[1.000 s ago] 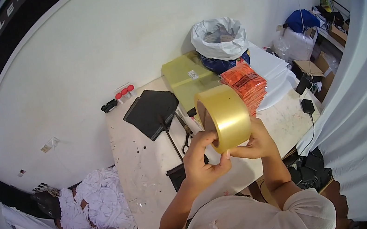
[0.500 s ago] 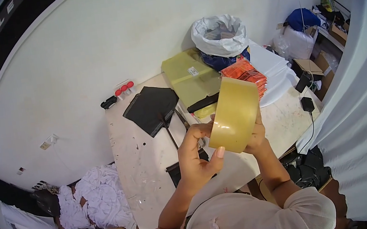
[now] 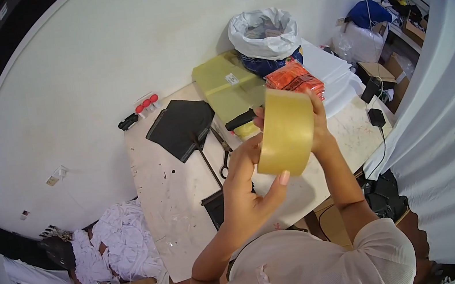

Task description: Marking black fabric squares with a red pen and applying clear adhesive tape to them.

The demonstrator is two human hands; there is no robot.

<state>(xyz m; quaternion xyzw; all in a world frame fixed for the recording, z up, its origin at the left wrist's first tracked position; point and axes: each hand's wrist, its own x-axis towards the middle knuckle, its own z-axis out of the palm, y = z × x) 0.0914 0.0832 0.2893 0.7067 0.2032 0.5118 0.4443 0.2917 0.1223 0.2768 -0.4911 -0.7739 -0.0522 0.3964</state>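
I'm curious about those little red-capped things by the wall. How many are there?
3. The red-capped containers stand in a short row at the far left corner of the table, close to the wall, beside a small black object. Others may be hidden behind the tape roll.

tape roll point(image 3: 285, 132): glossy tan plastic film | table point(image 3: 168, 197): matt, scuffed white | folder point(image 3: 182, 126): matt black | bag point(image 3: 264, 32): crinkled white plastic

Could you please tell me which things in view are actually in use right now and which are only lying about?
In use:
tape roll, held up between left hand and right hand.

Lying about:
scissors, black sheet, yellow-green parcel, orange packets, white sack, table.
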